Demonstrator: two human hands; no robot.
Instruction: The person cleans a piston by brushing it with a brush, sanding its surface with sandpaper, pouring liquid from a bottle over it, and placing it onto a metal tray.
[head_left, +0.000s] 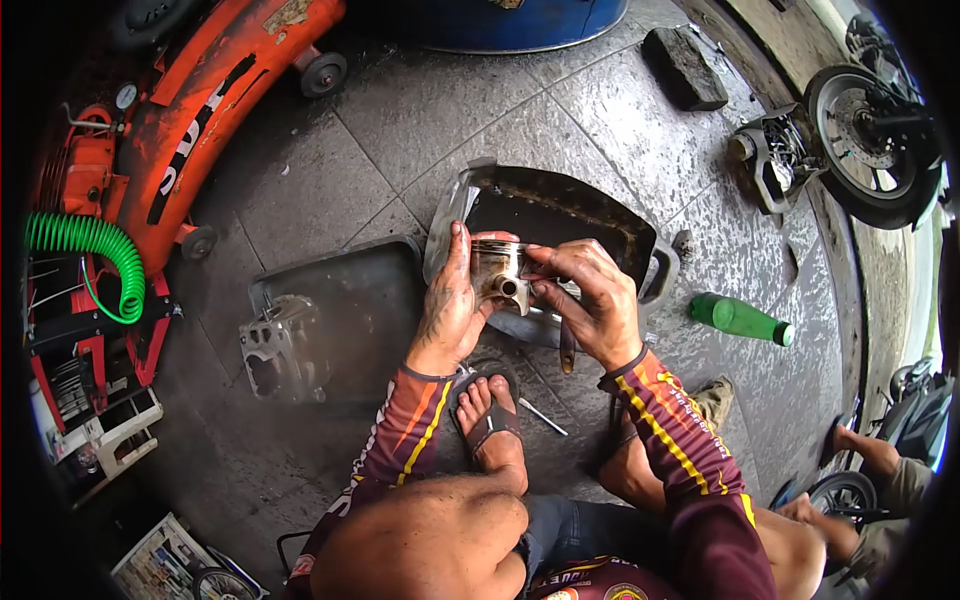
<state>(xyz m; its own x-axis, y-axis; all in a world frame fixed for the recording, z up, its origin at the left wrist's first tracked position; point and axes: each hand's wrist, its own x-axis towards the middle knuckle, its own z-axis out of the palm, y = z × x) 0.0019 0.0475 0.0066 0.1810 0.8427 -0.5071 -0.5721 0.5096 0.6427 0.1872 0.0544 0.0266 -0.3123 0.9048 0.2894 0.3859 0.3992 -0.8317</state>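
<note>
A metal piston with ring grooves near its top and a round pin hole is held up over a cut-open metal basin. My left hand wraps round its left side, thumb and fingers closed on it. From the other side, my right hand pinches the piston near its upper edge with thumb and forefinger. Under the right hand a narrow brownish handle shows; I cannot tell whether the hand holds it. To the left, an engine cylinder rests in a dark shallow tray.
A green bottle lies on the tiles at right, with a dark block farther back. An orange compressor with a coiled green hose stands left. Near my foot lies a thin white stick-like tool. Another person's leg shows at lower right.
</note>
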